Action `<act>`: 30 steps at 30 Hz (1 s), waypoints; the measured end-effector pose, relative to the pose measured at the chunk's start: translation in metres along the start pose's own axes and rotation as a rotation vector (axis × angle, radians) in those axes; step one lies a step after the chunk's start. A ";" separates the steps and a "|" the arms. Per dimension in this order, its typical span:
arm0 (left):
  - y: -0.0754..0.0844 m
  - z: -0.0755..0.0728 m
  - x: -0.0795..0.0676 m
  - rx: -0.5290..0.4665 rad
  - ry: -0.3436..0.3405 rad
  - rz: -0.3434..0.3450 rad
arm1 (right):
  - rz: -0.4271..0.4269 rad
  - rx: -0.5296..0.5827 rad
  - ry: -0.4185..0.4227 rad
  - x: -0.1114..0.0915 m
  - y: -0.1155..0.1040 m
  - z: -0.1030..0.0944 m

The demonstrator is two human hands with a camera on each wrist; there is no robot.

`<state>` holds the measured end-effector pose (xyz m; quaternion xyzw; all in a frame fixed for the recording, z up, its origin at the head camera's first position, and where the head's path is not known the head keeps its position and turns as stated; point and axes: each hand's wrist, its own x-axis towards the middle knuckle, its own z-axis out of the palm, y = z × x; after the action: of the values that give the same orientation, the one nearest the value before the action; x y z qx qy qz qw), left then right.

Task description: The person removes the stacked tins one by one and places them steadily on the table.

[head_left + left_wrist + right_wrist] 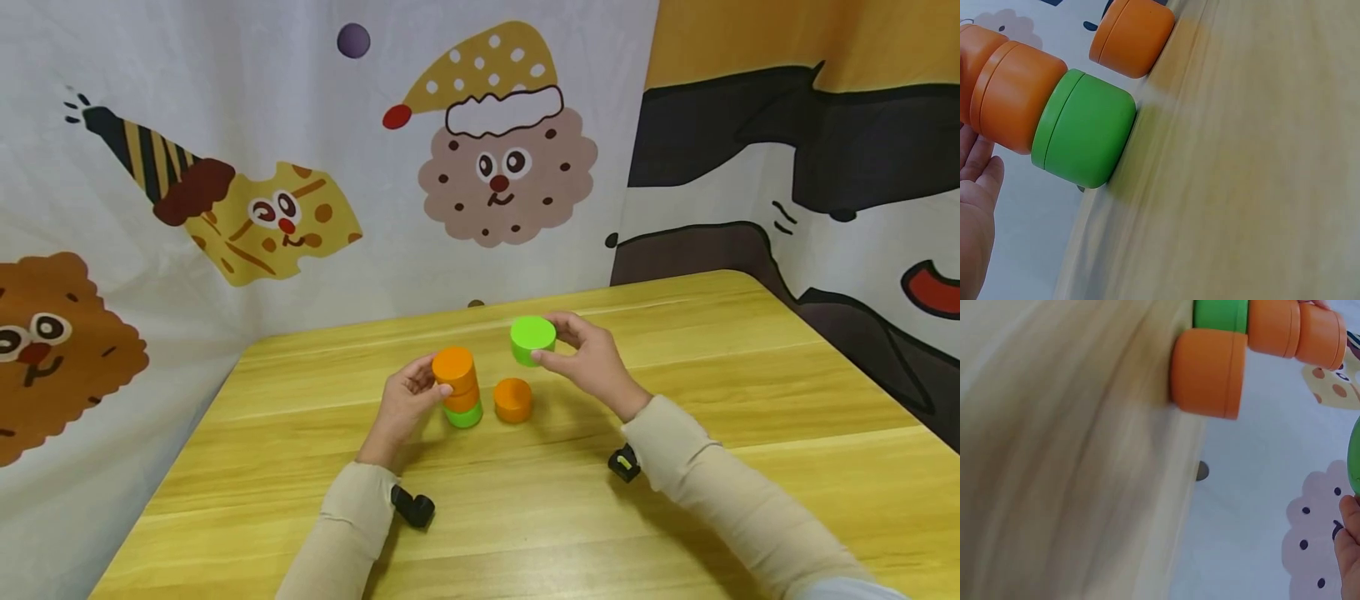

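A small stack of round lidded jars stands on the table: a green jar (pixel 1085 130) at the bottom, an orange jar (pixel 1019 97) above it and another orange jar (pixel 453 368) on top. My left hand (pixel 401 406) holds the top orange jar between thumb and fingers; in the right wrist view, this jar sits slightly off line. A separate orange jar (pixel 513 401) rests on the table just right of the stack. Above and behind it, my right hand (pixel 594 360) pinches a second green jar (pixel 532 339) in the air. Only its edge shows in the right wrist view.
The wood-grain table (pixel 510 517) reaches back to a white cloth (pixel 300 304) printed with cartoon faces. Black wrist devices (pixel 413 507) hang at both cuffs, close over the tabletop.
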<state>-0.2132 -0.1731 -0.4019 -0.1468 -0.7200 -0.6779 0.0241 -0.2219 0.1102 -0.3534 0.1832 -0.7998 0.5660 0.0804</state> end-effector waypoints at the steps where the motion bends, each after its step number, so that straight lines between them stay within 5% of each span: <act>1: 0.000 0.000 0.000 0.004 0.002 -0.003 | 0.003 -0.003 0.001 -0.001 0.001 -0.002; 30: -0.001 0.001 0.001 0.008 0.008 -0.009 | 0.147 0.055 -0.126 -0.014 0.044 -0.019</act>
<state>-0.2140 -0.1723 -0.4023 -0.1408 -0.7233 -0.6756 0.0246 -0.2270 0.1433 -0.3903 0.1614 -0.7986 0.5795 -0.0167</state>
